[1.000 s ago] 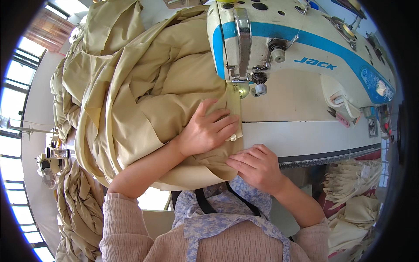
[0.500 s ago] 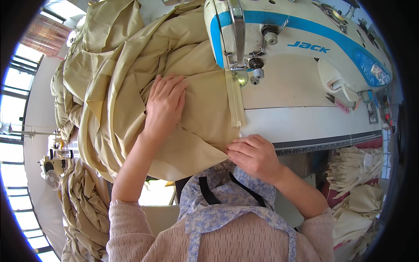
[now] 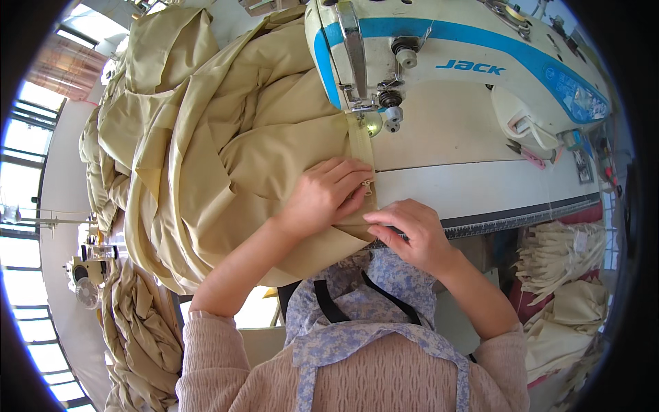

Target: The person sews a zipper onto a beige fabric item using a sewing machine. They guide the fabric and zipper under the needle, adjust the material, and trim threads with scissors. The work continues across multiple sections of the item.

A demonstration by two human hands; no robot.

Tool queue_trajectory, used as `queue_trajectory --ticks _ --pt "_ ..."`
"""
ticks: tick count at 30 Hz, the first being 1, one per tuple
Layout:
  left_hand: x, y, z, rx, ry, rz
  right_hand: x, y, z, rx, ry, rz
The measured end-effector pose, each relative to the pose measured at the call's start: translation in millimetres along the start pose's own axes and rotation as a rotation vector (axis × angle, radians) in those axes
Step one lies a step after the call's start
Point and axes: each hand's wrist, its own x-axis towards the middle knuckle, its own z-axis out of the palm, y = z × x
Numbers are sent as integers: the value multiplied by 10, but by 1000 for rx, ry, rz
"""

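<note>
Cloth (image 3: 281, 147) lies bunched across the table (image 3: 467, 189) to my left, its near side drooping past the table's front. Nearest, my right hand (image 3: 415, 237) has thumb and forefinger bent toward each other at the cloth's edge; whether they pinch it, I can't tell. If they don't, that drooping weight could drag the edge askew. Just beyond, my left hand (image 3: 329, 193) rests on the cloth, fingers together and curled beside the near end of the strip (image 3: 360, 145); what they press or hold underneath is hidden. Uneven pressure there could pucker the cloth or let the strip slide off line. Farther up, where both run to the machine (image 3: 446, 58), a loose fold could get caught, nudged across by the cloth's own heaped bulk.
</note>
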Motion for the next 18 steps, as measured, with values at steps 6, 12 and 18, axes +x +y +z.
queue_trajectory --ticks 6,12,18 --pt "22 45 -63 -16 -37 -16 273 253 27 -317 82 10" --pt "-7 16 8 -12 8 -81 217 159 3 -123 88 158" --pt "73 30 -73 169 -29 86 -134 -35 -16 -354 -128 -164"
